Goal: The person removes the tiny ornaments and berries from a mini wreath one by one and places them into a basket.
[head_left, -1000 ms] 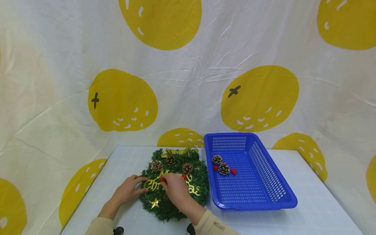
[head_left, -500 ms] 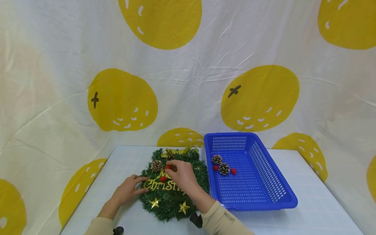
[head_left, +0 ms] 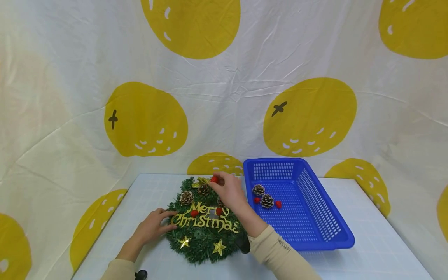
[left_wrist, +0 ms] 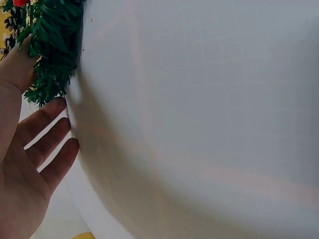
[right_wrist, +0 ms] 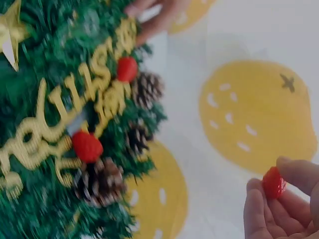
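Down on the white table (head_left: 164,258) lay this green wreath (head_left: 197,253), two gold stars (head_left: 219,247) on its near side. Left hand (head_left: 152,225) was pretty relaxed, fingers loosely spread against its left edge, right by the gold lettering (head_left: 201,222). Just beside it sat a blue basket (head_left: 304,246) with pinecones (head_left: 267,201) inside. Farther out, near the gold bow (head_left: 200,181), right hand (head_left: 229,190) pinched a little red berry (right_wrist: 273,184). Yellow-fruit curtain (head_left: 227,116) behind everything.

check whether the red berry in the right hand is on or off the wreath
Off: the right wrist view shows the right hand pinching the red berry, with a gap between it and the wreath.
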Available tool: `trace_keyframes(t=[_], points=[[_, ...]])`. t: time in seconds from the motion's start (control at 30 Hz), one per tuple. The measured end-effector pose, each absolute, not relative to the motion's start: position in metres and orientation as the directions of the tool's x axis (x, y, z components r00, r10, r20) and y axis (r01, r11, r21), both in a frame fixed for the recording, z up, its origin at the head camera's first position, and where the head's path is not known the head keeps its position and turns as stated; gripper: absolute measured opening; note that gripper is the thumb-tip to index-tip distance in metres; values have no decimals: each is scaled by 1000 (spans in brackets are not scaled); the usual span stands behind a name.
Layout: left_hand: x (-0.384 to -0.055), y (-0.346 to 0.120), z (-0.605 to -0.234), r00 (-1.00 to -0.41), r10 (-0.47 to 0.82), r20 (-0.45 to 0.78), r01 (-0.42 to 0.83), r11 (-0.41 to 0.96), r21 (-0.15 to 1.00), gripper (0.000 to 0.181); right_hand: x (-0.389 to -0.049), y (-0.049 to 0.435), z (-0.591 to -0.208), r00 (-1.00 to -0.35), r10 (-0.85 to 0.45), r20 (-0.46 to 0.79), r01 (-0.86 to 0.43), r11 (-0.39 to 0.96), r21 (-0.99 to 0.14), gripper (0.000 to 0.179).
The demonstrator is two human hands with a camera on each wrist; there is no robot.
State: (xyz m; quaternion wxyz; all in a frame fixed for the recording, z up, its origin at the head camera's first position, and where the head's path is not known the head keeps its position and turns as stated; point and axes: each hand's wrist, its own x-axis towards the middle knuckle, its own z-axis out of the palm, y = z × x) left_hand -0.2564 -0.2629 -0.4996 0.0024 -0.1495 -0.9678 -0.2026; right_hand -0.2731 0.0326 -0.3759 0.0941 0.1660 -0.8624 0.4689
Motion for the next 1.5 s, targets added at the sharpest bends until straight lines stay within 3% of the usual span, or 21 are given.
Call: trace_keyframes(t=[0.23, 0.63, 1.5], points=[[-256, -263, -500, -955, 289, 69, 292, 870, 397, 54, -291, 54, -360, -923, -137, 359, -368, 585, -723, 29], [-258, -263, -499, -958, 279, 69, 284, 874, 395, 53, -322, 88, -356, -955, -20, 297, -247, 608, -754, 33], [-259, -265, -502, -962, 270, 46, 266, 879, 395, 55, -355, 161, -390, -981, -15, 193, -141, 737, -660, 41]])
